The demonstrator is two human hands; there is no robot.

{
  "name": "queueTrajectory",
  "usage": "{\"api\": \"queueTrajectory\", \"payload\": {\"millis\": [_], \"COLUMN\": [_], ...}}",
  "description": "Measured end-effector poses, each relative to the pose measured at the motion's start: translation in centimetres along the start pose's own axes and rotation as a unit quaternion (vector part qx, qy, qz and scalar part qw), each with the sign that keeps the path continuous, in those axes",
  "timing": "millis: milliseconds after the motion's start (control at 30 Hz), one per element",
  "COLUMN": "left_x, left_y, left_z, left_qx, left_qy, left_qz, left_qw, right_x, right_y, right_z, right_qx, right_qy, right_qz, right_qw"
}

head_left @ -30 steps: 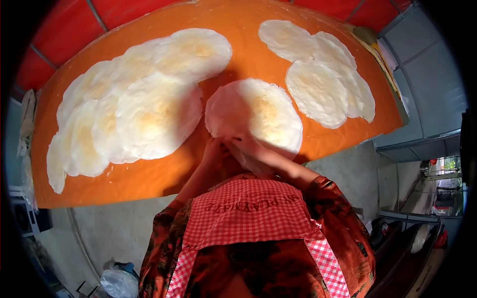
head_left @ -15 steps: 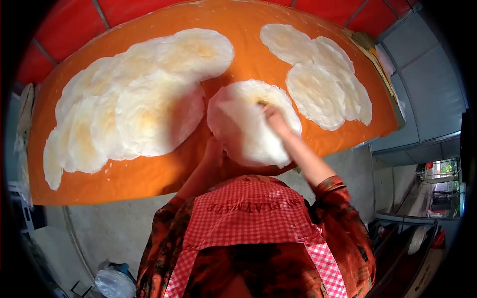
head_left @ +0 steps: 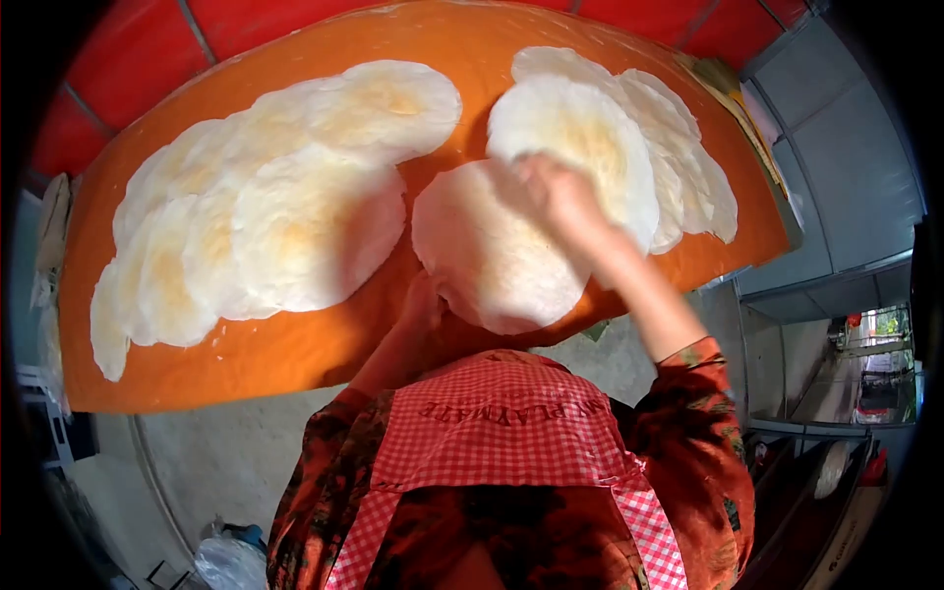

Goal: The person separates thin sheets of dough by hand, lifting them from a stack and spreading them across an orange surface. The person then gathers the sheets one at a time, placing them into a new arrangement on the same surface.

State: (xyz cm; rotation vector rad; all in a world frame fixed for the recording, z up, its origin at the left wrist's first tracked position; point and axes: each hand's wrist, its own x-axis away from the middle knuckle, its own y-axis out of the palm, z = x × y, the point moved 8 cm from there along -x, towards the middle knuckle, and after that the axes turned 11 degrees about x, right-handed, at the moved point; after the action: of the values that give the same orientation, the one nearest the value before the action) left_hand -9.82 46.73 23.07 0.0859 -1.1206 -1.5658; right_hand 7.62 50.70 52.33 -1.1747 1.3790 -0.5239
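Observation:
Thin round flatbreads, pale with browned middles, lie on an orange cloth. In front of me is one flatbread, perhaps with others beneath it. At its left edge my left hand is closed on the rim, its fingers partly hidden. My right hand, slightly blurred, is closed at the lower left edge of another flatbread. That one overlaps the right-hand group and the upper right of the front flatbread. To the left, several overlapping flatbreads spread in two rows.
The orange cloth covers a table with a curved near edge close to my apron. Red tiles border the far side. Grey panels stand at the right. A plastic bag is on the floor at lower left.
My right hand has peeled a flatbread off the front one and carried it up and right, over the right-hand group. My left hand has stayed at the front flatbread's edge.

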Motion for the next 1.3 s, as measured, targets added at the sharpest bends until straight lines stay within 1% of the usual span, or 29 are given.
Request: {"api": "queueTrajectory", "payload": {"millis": [33,67,100,133,167,200,233,333,400,433,467,500,600,667,700,733,767,800,833,867,900,933,967,1000,1067,1167,1200,1267,1300], "left_x": [0.0,-0.2,-0.3,-0.3,-0.3,-0.4,0.3,2.1,1.7,1.9,2.0,2.0,-0.6,-0.1,0.5,1.2,3.4,4.5,4.2,3.3,1.9,1.0,0.5,0.2,-0.3,-0.9,-1.1,-1.5,-1.6], "left_y": [0.0,-0.1,0.2,0.0,-0.1,-0.1,0.8,2.2,1.5,1.3,1.5,1.6,-0.8,-0.7,0.7,2.1,5.5,7.4,7.0,5.5,3.6,2.3,1.7,1.2,0.7,-0.1,-0.4,-0.9,-1.0], "left_z": [-0.1,-0.4,-0.5,-0.5,-0.5,-0.4,0.1,1.1,0.5,0.5,0.9,1.1,-0.7,0.8,1.3,1.9,3.1,3.6,3.4,2.7,1.8,1.3,1.0,0.9,0.5,0.1,-0.1,-0.4,-0.4], "left_qx": [0.011,0.022,0.033,0.027,0.022,0.016,0.025,0.046,0.052,0.043,0.034,0.023,0.039,-0.171,-0.154,-0.136,0.003,0.141,0.131,0.096,0.061,0.042,0.029,0.018,0.003,0.0,0.004,0.015,0.011], "left_qy": [-0.008,-0.015,-0.023,-0.023,-0.024,-0.023,-0.018,-0.005,0.001,0.005,0.01,0.015,-0.002,0.109,0.118,0.127,0.085,0.043,0.035,0.037,0.036,0.035,0.034,0.035,0.033,0.033,0.033,0.035,0.042], "left_qz": [-0.021,-0.043,-0.065,-0.045,-0.026,-0.006,-0.001,-0.004,-0.033,-0.005,0.021,0.045,-0.051,-0.052,-0.064,-0.077,-0.096,-0.111,-0.101,-0.088,-0.074,-0.068,-0.066,-0.065,-0.064,-0.064,-0.061,-0.059,-0.063], "left_qw": [1.0,0.999,0.997,0.998,0.999,1.0,1.0,0.999,0.998,0.999,0.999,0.999,0.998,0.978,0.979,0.98,0.992,0.983,0.986,0.991,0.995,0.996,0.997,0.997,0.997,0.997,0.998,0.998,0.997], "right_x": [1.7,3.4,5.4,5.7,6.1,6.7,7.1,6.7,3.9,2.4,0.3,-0.8,2.7,6.5,8.4,11.0,11.6,12.3,12.0,14.0,16.5,18.1,20.3,21.5,23.1,23.5,24.4,22.9,22.2], "right_y": [4.6,9.4,11.6,10.1,8.5,9.3,10.2,16.5,15.8,14.0,10.9,9.4,11.6,13.5,14.8,18.1,17.5,16.9,13.7,12.7,11.8,9.3,9.3,9.1,9.2,10.6,12.0,10.9,10.3], "right_z": [-0.2,-0.4,-1.8,-3.7,-5.5,-6.1,-6.3,-3.6,-0.2,0.7,0.7,0.2,-1.4,-1.9,-1.4,0.8,2.2,3.7,5.5,9.6,13.6,14.7,17.1,17.5,17.8,19.5,20.6,19.7,19.8], "right_qx": [0.01,-0.012,-0.136,-0.257,-0.374,-0.391,-0.389,-0.251,-0.143,-0.095,-0.041,-0.003,-0.181,-0.165,-0.158,-0.154,-0.163,-0.17,-0.186,-0.129,-0.085,0.024,0.065,0.129,0.064,-0.076,-0.246,-0.271,-0.205], "right_qy": [0.014,0.088,0.107,0.094,0.071,0.054,0.032,0.011,-0.017,-0.012,0.009,0.033,0.018,0.064,0.073,0.056,0.046,0.034,0.032,0.15,0.268,0.316,0.356,0.337,0.443,0.451,0.514,0.524,0.475], "right_qz": [-0.105,-0.219,-0.164,-0.117,-0.075,-0.072,-0.067,-0.069,0.0,0.005,-0.028,-0.121,-0.164,-0.173,-0.174,-0.17,-0.125,-0.081,0.009,0.046,0.073,0.055,0.018,-0.014,-0.11,-0.015,0.001,-0.028,-0.02], "right_qw": [0.994,0.972,0.971,0.955,0.922,0.916,0.918,0.965,0.99,0.995,0.999,0.992,0.97,0.969,0.969,0.972,0.978,0.982,0.982,0.979,0.957,0.947,0.932,0.932,0.888,0.889,0.821,0.807,0.855]}}
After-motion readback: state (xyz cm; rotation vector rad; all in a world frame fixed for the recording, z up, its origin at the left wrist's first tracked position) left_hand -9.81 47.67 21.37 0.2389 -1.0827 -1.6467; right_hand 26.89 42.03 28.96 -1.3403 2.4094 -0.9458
